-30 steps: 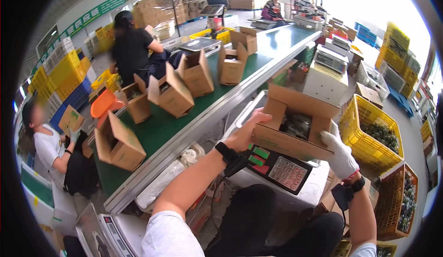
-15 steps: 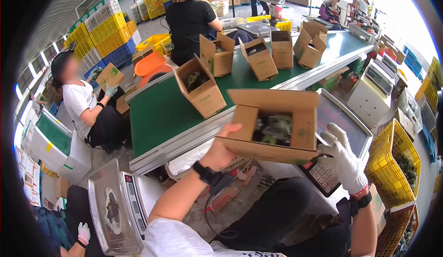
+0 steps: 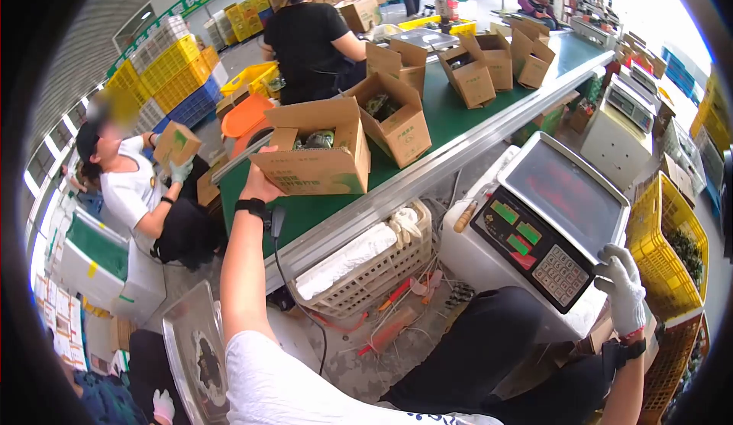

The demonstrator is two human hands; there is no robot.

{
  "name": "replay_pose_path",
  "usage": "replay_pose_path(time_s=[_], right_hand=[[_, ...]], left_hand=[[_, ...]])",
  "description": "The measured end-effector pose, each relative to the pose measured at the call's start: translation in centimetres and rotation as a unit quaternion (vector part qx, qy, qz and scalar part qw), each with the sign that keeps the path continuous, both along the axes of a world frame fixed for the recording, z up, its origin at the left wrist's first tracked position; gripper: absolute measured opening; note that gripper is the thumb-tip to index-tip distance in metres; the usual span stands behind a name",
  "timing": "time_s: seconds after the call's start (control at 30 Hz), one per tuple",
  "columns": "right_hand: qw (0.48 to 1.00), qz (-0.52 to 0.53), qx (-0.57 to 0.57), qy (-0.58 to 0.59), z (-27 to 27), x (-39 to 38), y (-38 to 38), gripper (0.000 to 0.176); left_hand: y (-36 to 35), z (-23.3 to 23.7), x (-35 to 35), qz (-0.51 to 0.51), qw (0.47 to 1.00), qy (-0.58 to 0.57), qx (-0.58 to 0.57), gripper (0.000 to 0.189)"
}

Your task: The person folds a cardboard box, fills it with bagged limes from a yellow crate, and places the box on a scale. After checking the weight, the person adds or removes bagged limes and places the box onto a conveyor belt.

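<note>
My bare left hand [image 3: 263, 179] grips the left side of an open cardboard box [image 3: 317, 171], with dark green contents in clear wrapping showing inside. That box is at the near edge of the green conveyor belt [image 3: 240, 205], beside another open carton [image 3: 405, 136]. My gloved right hand [image 3: 620, 291] holds nothing, its fingers loosely bent and apart at the right corner of the digital scale [image 3: 527, 243]. The scale's metal tray [image 3: 569, 196] bears no box.
Several open cartons [image 3: 469, 81] stand farther along the belt. Below its edge is a beige basket [image 3: 366, 284] with white foam and a glove. Yellow crates [image 3: 664, 268] line the right. One co-worker [image 3: 145, 188] sits left, another [image 3: 313, 43] across the belt.
The box has moved left and forward from over the scale to the belt, in my left hand. My right hand has let go of it and dropped to the scale's right corner.
</note>
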State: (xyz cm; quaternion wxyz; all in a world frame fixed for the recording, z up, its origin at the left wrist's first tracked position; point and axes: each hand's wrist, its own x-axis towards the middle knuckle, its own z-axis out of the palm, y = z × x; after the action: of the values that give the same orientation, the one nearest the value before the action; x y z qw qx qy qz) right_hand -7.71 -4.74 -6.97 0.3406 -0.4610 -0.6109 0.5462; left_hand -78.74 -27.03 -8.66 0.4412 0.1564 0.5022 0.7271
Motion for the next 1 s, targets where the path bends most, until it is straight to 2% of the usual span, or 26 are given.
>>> replay_pose_path(time_s=[0.07, 0.13, 0.2, 0.3, 0.33, 0.37, 0.4, 0.43, 0.47, 0.5, 0.53, 0.6, 0.67, 0.7, 0.73, 0.8, 0.83, 0.9, 0.93, 0.97, 1.0], right_hand=[[0.999, 0.002, 0.01, -0.032, -0.7, 3.0, 0.6, 0.045], [0.997, -0.066, 0.004, -0.042, -1.3, 5.7, 0.2, 0.04], [0.989, -0.134, -0.007, -0.055, -2.5, 9.3, 0.2, 0.037], [0.97, -0.23, -0.01, -0.077, -4.5, 15.0, 0.0, 0.03], [0.961, -0.25, -0.017, -0.117, -5.6, 17.8, 0.1, 0.029], [0.942, -0.263, -0.006, -0.21, -6.5, 20.3, 0.0, 0.033], [0.913, -0.236, 0.076, -0.324, -8.3, 23.6, 0.0, 0.039], [0.888, -0.256, 0.075, -0.375, -9.5, 25.8, -0.8, 0.047], [0.847, -0.283, 0.07, -0.444, -12.1, 29.0, -1.1, 0.064], [0.811, -0.305, 0.027, -0.499, -13.0, 30.3, -2.1, 0.075], [0.773, -0.321, -0.014, -0.547, -13.3, 30.3, -2.8, 0.086], [0.797, -0.316, -0.13, -0.498, -13.3, 30.1, -4.0, 0.104], [0.811, -0.33, -0.172, -0.452, -14.9, 30.0, -4.7, 0.109], [0.801, -0.348, -0.174, -0.455, -15.8, 30.1, -4.4, 0.111], [0.801, -0.351, -0.178, -0.451, -15.9, 29.9, -4.5, 0.111], [0.776, -0.383, -0.146, -0.48, -15.7, 29.0, -4.4, 0.111], [0.773, -0.397, -0.147, -0.471, -15.2, 28.6, -4.3, 0.11], [0.766, -0.405, -0.142, -0.478, -13.5, 27.8, -4.5, 0.111], [0.758, -0.412, -0.136, -0.487, -12.6, 27.4, -4.5, 0.111], [0.757, -0.417, -0.13, -0.485, -11.7, 27.2, -4.5, 0.111], [0.755, -0.427, -0.104, -0.486, -10.9, 26.9, -4.7, 0.109]], left_hand=[[4.0, -0.4, -2.4, -0.04, 0.991, 0.104, -0.071, 0.054], [8.1, -2.9, -6.6, -0.069, 0.985, 0.139, -0.08, 0.064], [11.1, -3.5, -7.6, 0.116, 0.955, 0.187, -0.197, 0.072], [12.5, -6.5, -9.0, 0.16, 0.959, 0.125, -0.199, 0.082], [12.8, -8.8, -11.4, 0.137, 0.966, 0.129, -0.176, 0.092], [13.2, -11.0, -13.7, 0.114, 0.973, 0.132, -0.152, 0.102], [14.1, -11.2, -13.4, 0.191, 0.961, 0.115, -0.165, 0.099], [13.9, -10.7, -13.1, 0.169, 0.959, 0.154, -0.166, 0.096], [13.9, -10.2, -12.8, 0.227, 0.944, 0.188, -0.146, 0.095], [14.1, -9.9, -13.4, 0.308, 0.918, 0.214, -0.125, 0.086], [13.6, -9.9, -15.8, 0.343, 0.887, 0.283, -0.124, 0.067], [13.1, -6.7, -10.0, 0.371, 0.843, 0.39, -0.014, 0.047], [13.6, -1.5, 2.5, 0.335, 0.871, 0.359, 0.018, 0.038], [14.2, 0.2, 8.0, 0.294, 0.89, 0.346, 0.035, 0.036], [14.7, 1.7, 13.4, 0.205, 0.909, 0.357, 0.064, 0.035], [15.6, 3.8, 26.4, -0.006, 0.925, 0.367, 0.099, 0.031], [15.8, 5.0, 33.9, -0.113, 0.914, 0.379, 0.09, 0.031], [15.0, 6.2, 45.4, -0.369, 0.845, 0.364, 0.13, 0.034], [15.0, 6.0, 49.7, -0.46, 0.815, 0.316, 0.154, 0.033], [15.7, 5.4, 52.8, -0.526, 0.763, 0.334, 0.174, 0.033], [16.5, 4.5, 55.9, -0.571, 0.736, 0.311, 0.187, 0.035]])
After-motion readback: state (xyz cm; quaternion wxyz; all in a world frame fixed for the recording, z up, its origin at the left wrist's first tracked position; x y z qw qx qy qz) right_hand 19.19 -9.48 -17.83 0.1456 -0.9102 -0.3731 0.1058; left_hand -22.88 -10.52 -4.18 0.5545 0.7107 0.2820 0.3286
